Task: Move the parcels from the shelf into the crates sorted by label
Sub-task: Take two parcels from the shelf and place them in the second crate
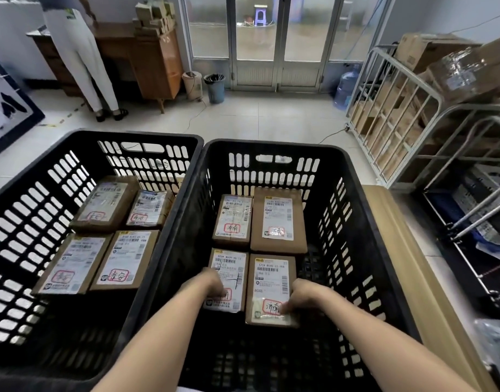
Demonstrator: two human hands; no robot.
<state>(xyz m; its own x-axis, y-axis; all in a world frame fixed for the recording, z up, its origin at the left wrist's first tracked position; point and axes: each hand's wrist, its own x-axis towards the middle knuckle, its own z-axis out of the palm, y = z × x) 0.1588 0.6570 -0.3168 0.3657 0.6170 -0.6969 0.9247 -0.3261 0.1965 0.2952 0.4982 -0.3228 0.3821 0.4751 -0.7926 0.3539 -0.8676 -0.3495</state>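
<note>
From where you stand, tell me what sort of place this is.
Probably a courier sorting depot. Two black crates hold cardboard parcels with shipping labels, a metal cage trolley on the right is stacked with cartons, and more boxes are piled on a wooden cabinet.

Pale tiled floor (271, 117) runs well ahead of the left hand (215, 284) up to some metal-framed glass doors (257, 38). Daylight comes through them, and there's a purple stool (260, 15) on the far side of the glass. Ahead and left of that hand is a wooden cabinet (155, 60) with small cartons (154, 14) piled on top, and a person in white trousers (82, 58) stands at a desk (113, 38) beside it. A beige bin (192, 84) and a blue bin (215, 87) sit by the doors. Ahead and right of the right hand (302, 295) there's a blue water jug (346, 86), then a metal cage cart (395, 142) full of cardboard boxes (429, 49). The walls (412, 12) are plain white.
</note>
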